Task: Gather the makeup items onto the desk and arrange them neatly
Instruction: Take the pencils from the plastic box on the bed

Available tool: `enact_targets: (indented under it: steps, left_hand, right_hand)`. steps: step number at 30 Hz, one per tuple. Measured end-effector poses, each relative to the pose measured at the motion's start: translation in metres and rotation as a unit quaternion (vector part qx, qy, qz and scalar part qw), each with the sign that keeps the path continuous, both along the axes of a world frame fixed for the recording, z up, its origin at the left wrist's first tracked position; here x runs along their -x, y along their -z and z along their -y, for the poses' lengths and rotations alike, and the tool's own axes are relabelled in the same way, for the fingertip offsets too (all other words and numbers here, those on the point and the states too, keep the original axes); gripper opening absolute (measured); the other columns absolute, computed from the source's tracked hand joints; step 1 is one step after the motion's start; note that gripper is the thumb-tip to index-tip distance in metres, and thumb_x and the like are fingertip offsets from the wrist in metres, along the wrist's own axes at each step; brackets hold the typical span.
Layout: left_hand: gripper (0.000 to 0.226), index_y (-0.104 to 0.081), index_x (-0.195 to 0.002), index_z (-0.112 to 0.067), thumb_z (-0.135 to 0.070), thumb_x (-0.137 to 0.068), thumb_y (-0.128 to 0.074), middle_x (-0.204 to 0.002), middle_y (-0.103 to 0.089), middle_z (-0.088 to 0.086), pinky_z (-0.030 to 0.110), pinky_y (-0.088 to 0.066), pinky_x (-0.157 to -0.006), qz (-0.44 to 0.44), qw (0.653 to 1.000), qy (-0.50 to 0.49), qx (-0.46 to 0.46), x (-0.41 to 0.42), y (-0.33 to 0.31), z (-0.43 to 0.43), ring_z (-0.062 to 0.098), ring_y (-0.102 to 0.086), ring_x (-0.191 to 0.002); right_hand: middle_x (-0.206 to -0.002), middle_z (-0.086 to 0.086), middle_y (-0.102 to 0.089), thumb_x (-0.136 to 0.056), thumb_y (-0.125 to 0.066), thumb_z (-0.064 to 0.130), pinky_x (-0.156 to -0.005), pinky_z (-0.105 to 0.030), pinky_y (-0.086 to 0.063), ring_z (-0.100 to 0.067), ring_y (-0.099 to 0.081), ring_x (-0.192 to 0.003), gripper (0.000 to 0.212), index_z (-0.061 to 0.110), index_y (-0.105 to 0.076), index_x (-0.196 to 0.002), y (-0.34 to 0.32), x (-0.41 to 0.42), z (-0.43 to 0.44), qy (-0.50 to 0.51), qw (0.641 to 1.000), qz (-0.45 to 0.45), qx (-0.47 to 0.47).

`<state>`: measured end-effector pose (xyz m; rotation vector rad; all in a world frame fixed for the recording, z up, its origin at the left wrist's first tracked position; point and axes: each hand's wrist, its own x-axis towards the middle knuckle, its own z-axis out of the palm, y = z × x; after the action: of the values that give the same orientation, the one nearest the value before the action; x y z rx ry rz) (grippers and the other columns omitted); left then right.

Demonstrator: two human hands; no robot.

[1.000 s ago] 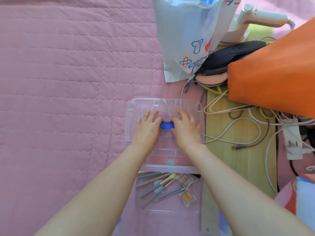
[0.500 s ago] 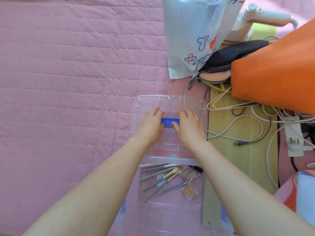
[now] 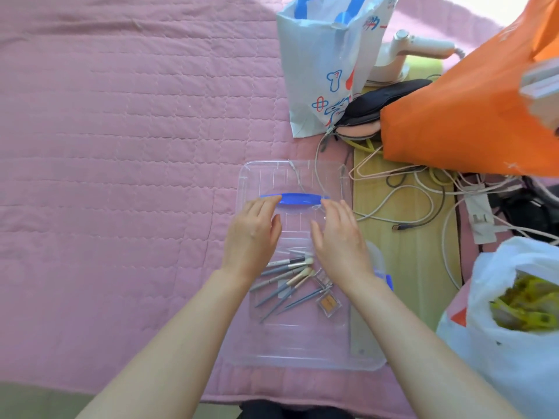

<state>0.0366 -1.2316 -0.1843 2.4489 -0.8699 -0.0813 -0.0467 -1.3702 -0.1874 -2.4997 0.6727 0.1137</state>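
Note:
A clear plastic box [image 3: 302, 346] lies open on the pink quilt in front of me. Inside it are several makeup brushes [image 3: 284, 279] and two small eyeshadow compacts [image 3: 328, 302]. Its clear lid [image 3: 263, 179], with a blue handle [image 3: 299, 198], lies flat just beyond the box. My left hand [image 3: 251, 234] and my right hand [image 3: 338, 237] are palm down over the lid's near part. Their fingers are apart and their tips sit at the two ends of the handle. Neither hand holds anything.
A white printed bag [image 3: 326, 65] stands beyond the lid, with an orange bag [image 3: 465, 116] to its right. Tangled cables [image 3: 423, 195] and a power strip [image 3: 481, 213] lie on a wooden board [image 3: 408, 267]. A white plastic bag [image 3: 514, 328] sits at the right.
Both hands were closed around the blue handle; they have let it go and spread apart toward its ends. The lid now lies beyond the box, whose contents are uncovered.

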Motion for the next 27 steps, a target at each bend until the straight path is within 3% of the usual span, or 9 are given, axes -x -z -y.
enact_targets:
  steps: [10, 13, 16, 19, 27]
  left_hand:
    - [0.029, -0.065, -0.110, -0.004, 0.001, -0.081, -0.065, -0.100, -0.068, 0.005, 0.034, -0.050, -0.078, 0.003, 1.000, 0.008, -0.006, 0.086, -0.003, -0.043, 0.026, -0.062, -0.093]
    - [0.027, -0.065, -0.107, -0.008, -0.002, -0.081, -0.066, -0.097, -0.066, 0.003, 0.033, -0.048, -0.074, -0.031, 0.999, 0.004, -0.028, 0.107, 0.005, -0.051, 0.024, -0.057, -0.091]
    - [0.022, -0.064, -0.108, -0.011, -0.009, -0.086, -0.062, -0.100, -0.064, 0.003, 0.033, -0.047, -0.073, -0.127, 0.988, -0.060, -0.065, 0.122, 0.015, -0.058, 0.024, -0.057, -0.097]
    - [0.028, -0.060, -0.118, -0.011, -0.014, -0.090, -0.055, -0.111, -0.061, 0.005, 0.034, -0.044, -0.082, -0.200, 0.969, -0.096, -0.109, 0.126, 0.026, -0.060, 0.023, -0.052, -0.107]
    - [0.029, -0.060, -0.115, -0.003, -0.005, -0.089, -0.047, -0.119, -0.057, 0.013, 0.044, -0.042, -0.091, -0.240, 0.954, -0.066, -0.166, 0.102, 0.047, -0.046, 0.031, -0.049, -0.113]
  right_hand:
    - [-0.138, -0.014, -0.049, -0.096, -0.052, 0.015, -0.114, -0.042, -0.027, -0.030, -0.031, -0.140, 0.040, 0.000, -0.048, -0.133, -0.026, 0.087, -0.033, -0.010, 0.999, 0.021, -0.032]
    - [-0.138, -0.009, -0.050, -0.097, -0.050, 0.017, -0.113, -0.039, -0.028, -0.026, -0.031, -0.140, 0.039, 0.004, -0.048, -0.134, -0.028, 0.109, -0.040, -0.015, 0.999, 0.019, -0.046]
    - [-0.141, -0.004, -0.047, -0.098, -0.047, 0.019, -0.115, -0.031, -0.024, -0.020, -0.028, -0.141, 0.041, 0.009, -0.045, -0.138, -0.023, 0.125, -0.043, -0.023, 0.998, 0.001, -0.055]
    - [-0.142, -0.003, -0.046, -0.099, -0.046, 0.021, -0.113, -0.025, -0.020, -0.019, -0.029, -0.140, 0.041, 0.011, -0.044, -0.139, -0.012, 0.132, -0.043, -0.021, 0.997, -0.030, -0.062]
    - [-0.125, -0.011, -0.050, -0.097, -0.041, 0.022, -0.101, -0.038, -0.036, -0.027, -0.039, -0.122, 0.036, 0.008, -0.044, -0.130, 0.029, 0.113, -0.030, -0.060, 0.981, -0.178, -0.052]
